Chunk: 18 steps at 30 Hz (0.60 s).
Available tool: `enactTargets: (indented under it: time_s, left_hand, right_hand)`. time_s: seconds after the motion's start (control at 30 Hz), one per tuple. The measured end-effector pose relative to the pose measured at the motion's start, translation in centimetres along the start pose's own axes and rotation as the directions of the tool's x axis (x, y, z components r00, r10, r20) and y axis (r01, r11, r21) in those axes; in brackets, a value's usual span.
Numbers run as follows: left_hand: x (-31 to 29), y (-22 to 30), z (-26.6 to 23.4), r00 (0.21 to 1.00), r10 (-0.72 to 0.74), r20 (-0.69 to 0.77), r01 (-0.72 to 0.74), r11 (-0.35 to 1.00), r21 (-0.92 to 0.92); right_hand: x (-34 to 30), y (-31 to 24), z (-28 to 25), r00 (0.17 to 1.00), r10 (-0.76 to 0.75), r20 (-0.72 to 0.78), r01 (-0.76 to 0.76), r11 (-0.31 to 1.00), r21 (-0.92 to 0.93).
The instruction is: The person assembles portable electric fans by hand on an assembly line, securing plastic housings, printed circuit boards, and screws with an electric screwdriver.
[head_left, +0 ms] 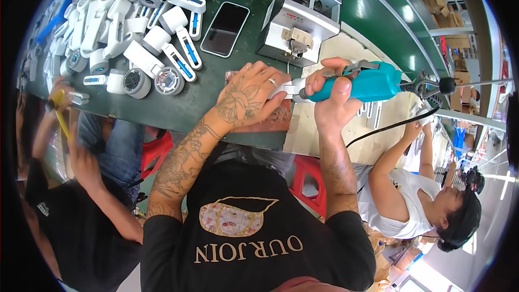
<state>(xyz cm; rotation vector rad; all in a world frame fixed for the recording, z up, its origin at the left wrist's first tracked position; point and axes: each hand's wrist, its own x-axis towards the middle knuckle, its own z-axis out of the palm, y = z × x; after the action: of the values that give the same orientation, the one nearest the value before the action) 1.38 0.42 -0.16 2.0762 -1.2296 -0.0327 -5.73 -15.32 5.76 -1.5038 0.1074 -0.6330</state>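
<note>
A teal electric screwdriver lies sideways in my right hand, fingers and thumb wrapped round its body. Its nose points left and meets a white plastic part, which looks like a handheld fan's body. My left hand is closed over that part and hides most of it. Both hands are above a reddish-brown pad at the table's near edge. The bit's exact contact point cannot be made out.
White handheld fans are heaped at the left of the green table. A phone and a grey screw feeder stand beyond my hands. A black cable hangs at right. Co-workers sit on either side, near red stools.
</note>
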Motion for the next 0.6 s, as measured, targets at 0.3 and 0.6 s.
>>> enactTargets:
  time_s: [0.3, 0.6]
  left_hand:
    - [0.0, 0.1, 0.3, 1.0, 0.029, 0.006, -0.029, 1.0, 0.009]
    - [0.2, 0.1, -0.7, 1.0, 0.0, -0.031, 0.002, 0.996, 0.089]
  right_hand:
    - [-1.2, 2.1, -0.6, 1.0, -0.006, -0.005, 0.006, 0.995, 0.097]
    - [-1.1, 3.3, 0.1, 0.995, -0.103, 0.011, 0.102, 0.991, 0.086]
